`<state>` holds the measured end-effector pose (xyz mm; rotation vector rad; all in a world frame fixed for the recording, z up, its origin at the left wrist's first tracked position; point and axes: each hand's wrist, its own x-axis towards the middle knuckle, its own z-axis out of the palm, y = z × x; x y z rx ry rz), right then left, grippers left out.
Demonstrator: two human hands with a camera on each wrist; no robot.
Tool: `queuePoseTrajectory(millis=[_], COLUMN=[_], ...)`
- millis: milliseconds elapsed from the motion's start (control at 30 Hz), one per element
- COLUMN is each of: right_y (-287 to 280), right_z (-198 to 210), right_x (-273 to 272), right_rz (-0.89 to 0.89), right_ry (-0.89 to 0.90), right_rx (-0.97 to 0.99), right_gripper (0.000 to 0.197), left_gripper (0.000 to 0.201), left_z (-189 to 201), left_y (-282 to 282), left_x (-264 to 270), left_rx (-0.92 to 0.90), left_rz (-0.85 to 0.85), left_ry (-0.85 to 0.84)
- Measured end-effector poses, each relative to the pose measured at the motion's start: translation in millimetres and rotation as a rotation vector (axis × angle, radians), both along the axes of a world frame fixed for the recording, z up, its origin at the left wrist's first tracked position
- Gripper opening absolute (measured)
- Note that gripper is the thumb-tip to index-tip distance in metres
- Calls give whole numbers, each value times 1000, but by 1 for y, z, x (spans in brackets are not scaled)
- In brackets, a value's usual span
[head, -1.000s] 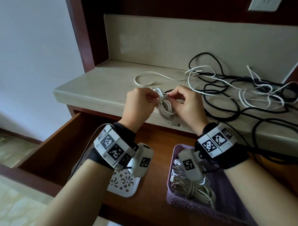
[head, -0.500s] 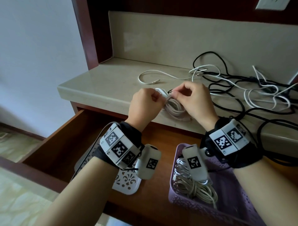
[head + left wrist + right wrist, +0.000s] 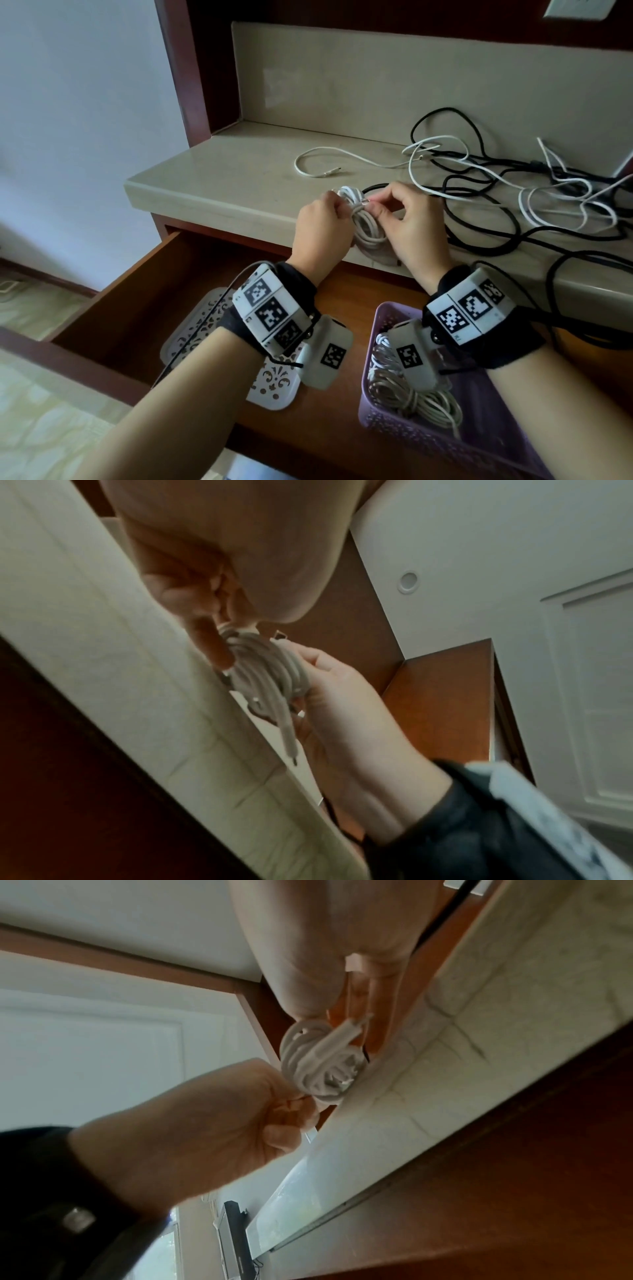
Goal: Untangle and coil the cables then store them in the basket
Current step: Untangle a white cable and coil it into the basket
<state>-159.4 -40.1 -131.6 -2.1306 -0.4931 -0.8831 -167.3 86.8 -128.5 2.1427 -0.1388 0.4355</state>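
Gripping the coiled white cable [image 3: 364, 224] with my left hand [image 3: 320, 233], I am pinching its loose plug end with my right hand [image 3: 412, 226] above the counter [image 3: 219, 178] edge. Tangled black and white cables [image 3: 513, 192] are lying on the counter, and the purple basket [image 3: 428, 435] is sitting in the open drawer [image 3: 137, 301], holding another coil.

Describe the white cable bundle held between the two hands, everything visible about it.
The white cable bundle is a thin, smooth, plastic-looking cord wound into a small coil of several loops, hanging just above the front edge of the beige countertop. The left hand grips one side; the right hand pinches a connector end near the top. A second connector end dangles below the loops.
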Motion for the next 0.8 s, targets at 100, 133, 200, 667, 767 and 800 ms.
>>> queuePoseTrajectory(millis=[100, 133, 200, 667, 767, 800], right_y=[3, 3, 2, 11, 16, 16], right_z=[-1, -1, -1, 1, -6, -9], right_x=[0, 1, 0, -6, -6, -6], right_rz=[-15, -14, -8, 57, 28, 27], right_ry=[-50, -54, -57, 336, 183, 132], right_rx=[-42, -47, -51, 369, 296, 269], right_gripper=[5, 4, 4, 10, 4, 5], left_gripper=[22, 19, 10, 16, 8, 7], left_z=[3, 4, 8, 11, 10, 10], left_y=[-3, -4, -4, 7, 6, 6], left_x=[-5, -7, -9, -4, -6, -5], left_rx=[79, 108, 174, 291, 193, 144], left_rz=[38, 52, 68, 14, -17, -17], left_ry=[-7, -10, -6, -31, -27, -17])
